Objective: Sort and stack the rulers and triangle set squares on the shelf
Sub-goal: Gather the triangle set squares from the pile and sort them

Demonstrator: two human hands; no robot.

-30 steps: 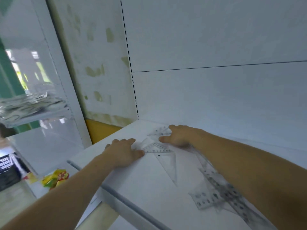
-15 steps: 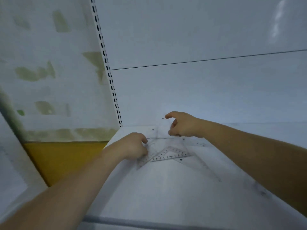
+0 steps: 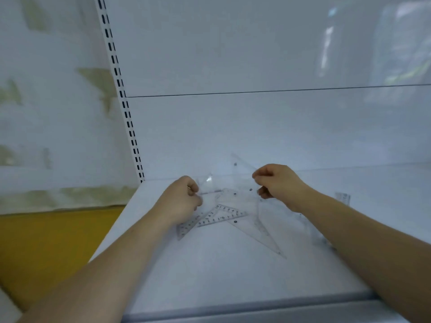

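Several clear plastic set squares lie on the white shelf. A small set square with printed numbers and a long thin set square lie flat near the back. A large clear set square is tilted up off the shelf between both hands. My left hand pinches its left corner with curled fingers. Its right edge is pinched by my right hand. Another clear ruler piece shows behind my right forearm.
The white back panel rises just behind the hands, with a slotted upright at the shelf's left end. Beyond the left edge lies a yellow surface under a stained wall. The shelf's grey front lip runs along the bottom.
The view has moved closer and to the right along the shelf. Both hands went from pressing set squares flat to pinching one and lifting it, tilted, above the others.
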